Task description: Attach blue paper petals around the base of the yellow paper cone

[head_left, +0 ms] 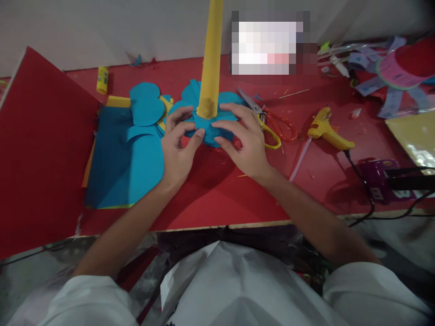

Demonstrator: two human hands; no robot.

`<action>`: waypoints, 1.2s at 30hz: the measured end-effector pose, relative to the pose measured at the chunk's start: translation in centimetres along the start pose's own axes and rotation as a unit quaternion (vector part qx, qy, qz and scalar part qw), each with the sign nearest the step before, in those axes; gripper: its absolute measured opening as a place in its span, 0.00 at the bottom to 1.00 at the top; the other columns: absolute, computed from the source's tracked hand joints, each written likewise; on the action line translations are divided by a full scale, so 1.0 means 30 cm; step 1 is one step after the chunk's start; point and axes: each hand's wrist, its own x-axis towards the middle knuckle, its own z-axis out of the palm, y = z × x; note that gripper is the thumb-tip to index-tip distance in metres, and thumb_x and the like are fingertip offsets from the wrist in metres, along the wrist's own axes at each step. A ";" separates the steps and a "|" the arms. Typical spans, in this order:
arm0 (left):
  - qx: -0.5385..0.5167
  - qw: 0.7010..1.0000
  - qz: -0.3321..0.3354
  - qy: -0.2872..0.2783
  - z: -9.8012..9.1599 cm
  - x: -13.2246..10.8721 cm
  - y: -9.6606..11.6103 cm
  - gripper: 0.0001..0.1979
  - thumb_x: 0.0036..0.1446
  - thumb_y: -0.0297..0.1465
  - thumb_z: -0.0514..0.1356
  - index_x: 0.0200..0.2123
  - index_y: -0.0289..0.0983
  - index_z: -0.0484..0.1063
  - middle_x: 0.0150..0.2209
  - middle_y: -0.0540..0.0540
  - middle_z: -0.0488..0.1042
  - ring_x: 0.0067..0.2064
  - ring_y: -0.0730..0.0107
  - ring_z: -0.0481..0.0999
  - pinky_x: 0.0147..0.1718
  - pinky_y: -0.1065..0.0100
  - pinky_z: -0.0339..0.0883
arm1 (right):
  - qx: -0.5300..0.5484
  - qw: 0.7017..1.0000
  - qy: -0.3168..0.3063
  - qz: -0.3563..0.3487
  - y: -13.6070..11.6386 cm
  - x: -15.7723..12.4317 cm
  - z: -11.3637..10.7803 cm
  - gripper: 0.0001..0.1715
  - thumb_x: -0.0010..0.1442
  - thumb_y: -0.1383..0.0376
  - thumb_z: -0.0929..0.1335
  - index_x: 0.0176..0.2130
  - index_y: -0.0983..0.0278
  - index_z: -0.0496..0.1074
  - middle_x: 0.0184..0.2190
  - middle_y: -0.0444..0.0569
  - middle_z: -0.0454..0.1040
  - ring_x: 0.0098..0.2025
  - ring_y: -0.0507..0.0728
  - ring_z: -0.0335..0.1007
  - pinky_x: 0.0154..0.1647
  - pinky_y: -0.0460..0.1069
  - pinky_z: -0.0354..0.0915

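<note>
A tall yellow paper tube stands upright on a round base of blue paper petals on the red table. My left hand presses its thumb and fingers down on the near left petals. My right hand lies with fingers spread over the near right petals, fingertips pushing on the paper beside the tube's foot. Neither hand holds anything lifted; both rest on the blue base.
Blue paper sheets and cut heart shapes lie at the left beside a raised red card. Scissors, a yellow glue gun with cord, a purple power strip and a glue stick lie around.
</note>
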 end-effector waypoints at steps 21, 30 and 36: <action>-0.029 0.999 0.021 -0.009 0.020 -0.015 0.019 0.10 0.64 0.43 0.68 0.39 0.44 0.79 0.59 0.46 0.73 0.65 0.56 0.73 0.66 0.49 0.70 | -0.001 1.000 0.005 0.012 0.015 -0.019 0.043 0.12 0.64 0.65 0.72 0.48 0.53 0.70 0.59 0.49 0.74 0.63 0.67 0.69 0.66 0.69 0.67; -0.035 0.999 0.001 -0.015 0.019 -0.016 0.045 0.05 0.65 0.41 0.68 0.40 0.49 0.81 0.59 0.48 0.73 0.65 0.56 0.72 0.68 0.49 0.69 | 0.009 1.000 0.017 0.003 0.015 -0.022 0.049 0.12 0.64 0.68 0.71 0.46 0.54 0.69 0.58 0.49 0.75 0.62 0.66 0.70 0.64 0.68 0.67; -0.035 0.999 -0.003 -0.018 0.018 -0.020 0.035 0.09 0.65 0.44 0.67 0.39 0.46 0.81 0.59 0.47 0.73 0.66 0.54 0.72 0.68 0.49 0.68 | -0.002 1.000 0.021 -0.006 0.011 -0.019 0.048 0.12 0.63 0.69 0.71 0.44 0.55 0.68 0.57 0.50 0.76 0.61 0.66 0.71 0.62 0.67 0.69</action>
